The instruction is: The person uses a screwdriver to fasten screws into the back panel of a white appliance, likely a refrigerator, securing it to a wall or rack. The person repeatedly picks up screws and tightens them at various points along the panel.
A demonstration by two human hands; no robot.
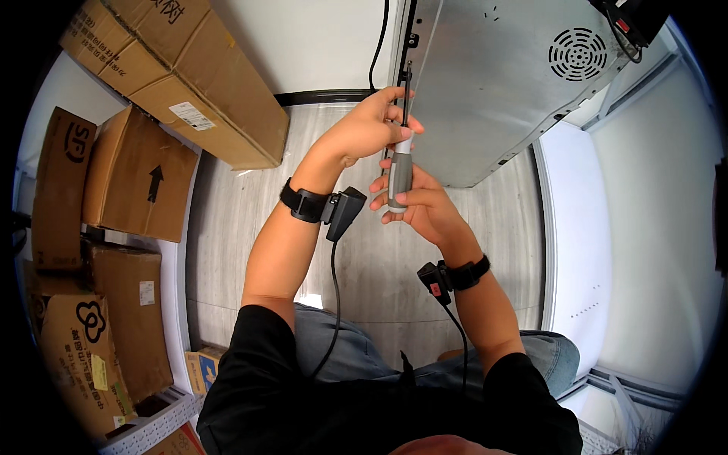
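Observation:
A screwdriver (400,178) with a grey handle and a dark shaft points away from me. Its tip meets the left edge of a large grey metal cabinet (485,98), near a small screw or hole. My right hand (426,203) wraps its fingers round the handle. Farther forward, my left hand (371,125) pinches the screwdriver where the shaft joins the handle, its fingers close to the cabinet's edge. Whether the tip is seated in a screw is too small to tell.
Cardboard boxes (136,178) are stacked on a shelf at the left, and a tall carton (220,83) stands at the far left. A black cable (377,53) hangs beside the cabinet. White shelving (572,227) lines the right side. Wrist devices with cables (334,277) are strapped to both forearms.

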